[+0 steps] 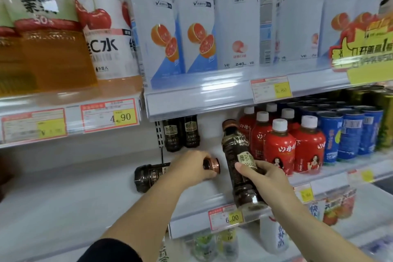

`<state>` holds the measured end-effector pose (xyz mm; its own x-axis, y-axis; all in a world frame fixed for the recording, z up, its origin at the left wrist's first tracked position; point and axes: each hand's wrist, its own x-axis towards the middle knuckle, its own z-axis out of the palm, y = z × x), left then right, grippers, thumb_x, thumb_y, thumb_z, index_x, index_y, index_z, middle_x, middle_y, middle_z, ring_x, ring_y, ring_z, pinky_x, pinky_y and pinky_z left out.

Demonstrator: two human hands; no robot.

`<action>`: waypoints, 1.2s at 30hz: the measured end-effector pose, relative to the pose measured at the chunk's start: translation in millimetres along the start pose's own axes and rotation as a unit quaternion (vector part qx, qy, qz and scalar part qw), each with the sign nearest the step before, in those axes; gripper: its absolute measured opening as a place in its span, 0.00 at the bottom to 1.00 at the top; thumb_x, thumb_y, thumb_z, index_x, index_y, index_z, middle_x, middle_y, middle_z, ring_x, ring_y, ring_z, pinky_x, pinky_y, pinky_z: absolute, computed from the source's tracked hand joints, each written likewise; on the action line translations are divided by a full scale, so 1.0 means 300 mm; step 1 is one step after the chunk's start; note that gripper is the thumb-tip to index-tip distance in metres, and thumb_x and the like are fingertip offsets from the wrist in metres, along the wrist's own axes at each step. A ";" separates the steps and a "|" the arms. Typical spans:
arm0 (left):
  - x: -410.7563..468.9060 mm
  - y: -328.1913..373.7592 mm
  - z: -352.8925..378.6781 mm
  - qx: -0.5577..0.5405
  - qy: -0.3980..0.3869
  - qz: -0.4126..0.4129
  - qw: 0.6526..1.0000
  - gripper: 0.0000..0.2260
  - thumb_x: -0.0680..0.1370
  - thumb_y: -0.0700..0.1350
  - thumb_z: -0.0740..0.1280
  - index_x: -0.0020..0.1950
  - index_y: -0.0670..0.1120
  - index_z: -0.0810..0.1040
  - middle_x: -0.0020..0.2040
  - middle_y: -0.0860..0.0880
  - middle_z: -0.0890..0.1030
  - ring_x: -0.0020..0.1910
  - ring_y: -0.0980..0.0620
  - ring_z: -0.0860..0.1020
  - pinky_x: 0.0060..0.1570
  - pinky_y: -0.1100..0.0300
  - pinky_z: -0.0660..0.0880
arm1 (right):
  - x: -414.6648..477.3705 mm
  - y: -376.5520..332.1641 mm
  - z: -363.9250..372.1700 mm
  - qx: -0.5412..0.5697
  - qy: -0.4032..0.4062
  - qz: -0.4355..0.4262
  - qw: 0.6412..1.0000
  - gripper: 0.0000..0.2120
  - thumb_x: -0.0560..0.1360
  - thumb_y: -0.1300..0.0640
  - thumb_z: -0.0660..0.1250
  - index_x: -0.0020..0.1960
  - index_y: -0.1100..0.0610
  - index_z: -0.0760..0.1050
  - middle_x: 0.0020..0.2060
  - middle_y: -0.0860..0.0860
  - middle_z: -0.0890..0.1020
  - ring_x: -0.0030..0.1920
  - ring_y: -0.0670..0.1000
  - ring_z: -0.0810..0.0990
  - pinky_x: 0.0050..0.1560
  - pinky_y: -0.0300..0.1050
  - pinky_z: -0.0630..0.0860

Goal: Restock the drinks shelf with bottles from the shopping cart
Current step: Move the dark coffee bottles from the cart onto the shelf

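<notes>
Head view: both my hands on dark bottles at the drinks shelf

Nearest, my left hand (191, 166) has its fingers curled round the neck of a dark copper-capped bottle (148, 176) lying on its side on the white shelf (202, 191), cap pointing right; just beside it my right hand (263, 174) grips a second dark bottle (238, 155) round its label, thumb across the front, the bottle tilted with its cap leaning up and left and its base over the shelf's front rail, above the 6.00 price tag (226, 217); to the right stand red white-capped bottles (280, 149), then blue cans (350, 134); at the back wall two more dark bottles (180, 133) stand upright; on the shelf above, white electrolyte-water bottles (197, 17) stand in a row.
</notes>
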<state>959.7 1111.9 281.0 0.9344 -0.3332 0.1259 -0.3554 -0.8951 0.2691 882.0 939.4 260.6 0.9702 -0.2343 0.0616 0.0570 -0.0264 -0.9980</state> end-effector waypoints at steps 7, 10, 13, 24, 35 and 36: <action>-0.108 -0.207 -0.116 0.060 -0.055 -0.067 0.994 0.35 0.65 0.61 0.73 0.70 0.60 0.63 0.66 0.56 0.72 0.62 0.52 0.73 0.62 0.52 0.71 | 0.085 -0.069 0.053 0.013 -0.046 -0.020 0.999 0.12 0.70 0.52 0.72 0.51 0.55 0.77 0.42 0.56 0.84 0.39 0.54 0.84 0.37 0.45 0.81; -0.145 -0.260 -0.118 0.028 -0.058 -0.083 0.995 0.22 0.68 0.57 0.73 0.60 0.58 0.72 0.50 0.57 0.80 0.46 0.56 0.77 0.48 0.57 0.76 | 0.194 -0.069 0.136 -0.004 -0.031 -0.028 0.999 0.16 0.70 0.53 0.73 0.54 0.58 0.76 0.47 0.57 0.83 0.46 0.56 0.83 0.49 0.54 0.80; -0.172 -0.290 -0.101 0.026 0.026 -0.092 0.995 0.20 0.70 0.57 0.71 0.60 0.58 0.72 0.49 0.58 0.80 0.46 0.56 0.77 0.44 0.60 0.74 | 0.297 -0.079 0.198 -0.029 0.014 -0.066 0.997 0.17 0.71 0.56 0.72 0.55 0.60 0.72 0.49 0.54 0.80 0.48 0.54 0.79 0.52 0.49 0.76; -0.205 -0.317 -0.063 0.072 0.134 -0.121 0.981 0.21 0.71 0.59 0.69 0.63 0.59 0.71 0.55 0.55 0.78 0.53 0.50 0.74 0.49 0.57 0.72 | 0.578 -0.007 0.336 -0.134 0.056 -0.106 0.984 0.24 0.70 0.62 0.72 0.61 0.65 0.66 0.55 0.59 0.77 0.56 0.58 0.77 0.53 0.45 0.72; -0.207 -0.331 -0.054 0.102 0.145 -0.100 0.979 0.22 0.71 0.61 0.66 0.63 0.60 0.68 0.54 0.56 0.76 0.53 0.52 0.73 0.50 0.57 0.72 | 0.665 0.058 0.345 -0.162 -0.046 -0.131 0.977 0.36 0.66 0.60 0.70 0.70 0.52 0.60 0.54 0.52 0.79 0.53 0.54 0.79 0.48 0.49 0.78; -0.207 -0.331 -0.054 0.102 0.147 -0.099 0.979 0.22 0.71 0.61 0.66 0.63 0.60 0.68 0.55 0.57 0.76 0.54 0.52 0.73 0.51 0.56 0.72 | 0.670 0.059 0.348 -0.175 -0.036 -0.132 0.975 0.35 0.67 0.60 0.70 0.71 0.51 0.59 0.55 0.52 0.79 0.53 0.54 0.78 0.52 0.51 0.78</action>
<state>936.5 1226.4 261.9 0.9271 -0.0742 0.3673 -0.1279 -0.9840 0.1241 1102.5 993.2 253.9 0.9472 -0.1052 0.3028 0.2363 -0.4089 -0.8815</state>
